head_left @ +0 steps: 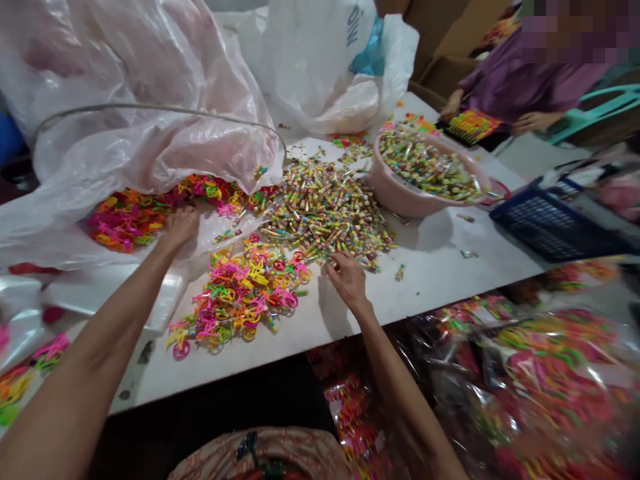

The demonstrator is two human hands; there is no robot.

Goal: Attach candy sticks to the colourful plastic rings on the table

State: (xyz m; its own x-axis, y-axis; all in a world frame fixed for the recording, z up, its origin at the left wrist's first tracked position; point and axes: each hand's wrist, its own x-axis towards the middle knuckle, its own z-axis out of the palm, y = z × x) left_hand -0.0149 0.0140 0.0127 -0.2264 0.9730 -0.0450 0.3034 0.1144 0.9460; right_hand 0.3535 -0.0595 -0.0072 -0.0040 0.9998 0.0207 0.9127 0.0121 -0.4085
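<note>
My left hand [180,225] reaches into the mouth of a big clear plastic bag [150,133], resting on the bright plastic toy pieces [125,220] spilling from it. My right hand [347,277] lies palm down on the white table [440,273], fingers curled at the near edge of a heap of small wrapped candies [325,210]. Whether it holds a candy is hidden. Between my hands sits a loose pile of pink, yellow and orange plastic toy pieces [240,293].
A pink basin [400,193] full of candies stands at the right back. A blue basket [550,227] sits at the table's right edge. A person in purple [515,80] handles bright items across the table. Bags of packed toys [525,387] lie below right.
</note>
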